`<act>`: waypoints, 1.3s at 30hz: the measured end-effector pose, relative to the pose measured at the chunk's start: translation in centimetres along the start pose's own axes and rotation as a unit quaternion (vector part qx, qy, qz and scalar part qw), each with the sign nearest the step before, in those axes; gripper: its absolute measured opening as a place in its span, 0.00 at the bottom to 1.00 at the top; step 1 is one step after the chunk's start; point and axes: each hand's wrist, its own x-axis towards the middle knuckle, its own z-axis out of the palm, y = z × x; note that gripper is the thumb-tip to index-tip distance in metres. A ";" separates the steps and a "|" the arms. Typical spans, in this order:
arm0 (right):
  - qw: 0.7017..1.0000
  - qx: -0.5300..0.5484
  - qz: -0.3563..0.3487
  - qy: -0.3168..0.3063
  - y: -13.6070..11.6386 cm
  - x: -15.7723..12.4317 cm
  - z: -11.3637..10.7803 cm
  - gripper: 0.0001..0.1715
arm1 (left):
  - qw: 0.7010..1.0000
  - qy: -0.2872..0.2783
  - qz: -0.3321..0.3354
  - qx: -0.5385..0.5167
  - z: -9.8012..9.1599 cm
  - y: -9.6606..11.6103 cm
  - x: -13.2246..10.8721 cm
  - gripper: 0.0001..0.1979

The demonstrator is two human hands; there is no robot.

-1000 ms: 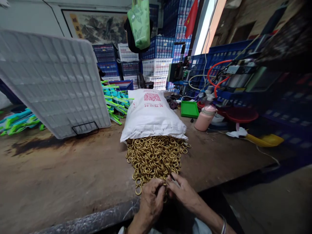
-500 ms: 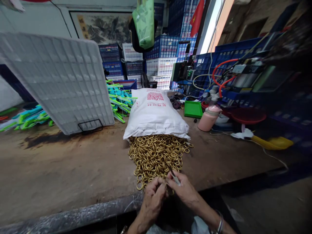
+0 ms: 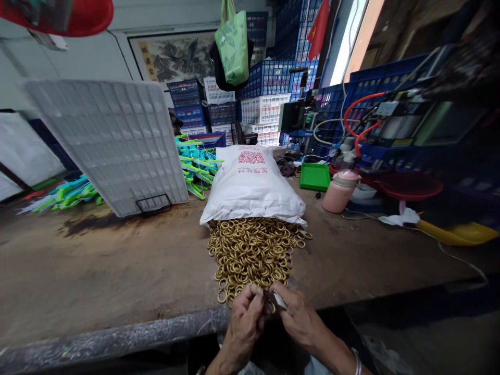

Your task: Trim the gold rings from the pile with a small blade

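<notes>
A heap of brass rings point(image 3: 253, 252) spills out of a white sack point(image 3: 252, 183) onto the worn workbench point(image 3: 109, 271). Both hands meet at the near end of the heap, by the bench's front edge. My left hand point(image 3: 245, 317) has its fingers curled and pinched round a ring. My right hand point(image 3: 299, 317) is closed on a small metal tool point(image 3: 278, 299) whose tip points toward the left fingers. A bangle sits on my right wrist.
A white moulded tray point(image 3: 113, 143) leans at the back left, with green and blue plastic parts point(image 3: 195, 161) behind it. A pink flask point(image 3: 339, 190), green tray point(image 3: 314, 176), red basin point(image 3: 410, 185), yellow scoop point(image 3: 457, 234) and machine with hoses stand on the right. Crates are stacked behind.
The view has tilted up and shifted a little. My hands stay together at the near edge of the ring heap, the tool now lower between the fingers.
</notes>
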 end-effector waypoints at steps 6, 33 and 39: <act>0.999 -0.030 -0.003 -0.026 -1.1 -0.3 -0.5 0.14 | 1.000 0.000 0.028 0.014 0.2 -0.5 0.3 0.19; 0.969 -0.140 0.152 0.134 6.8 5.7 -2.2 0.07 | 0.981 -0.018 -0.067 -0.183 -0.6 -0.8 0.6 0.19; 0.968 -0.128 0.161 0.142 7.2 5.2 -2.7 0.07 | 0.973 -0.028 -0.076 -0.217 -0.8 -0.1 0.2 0.11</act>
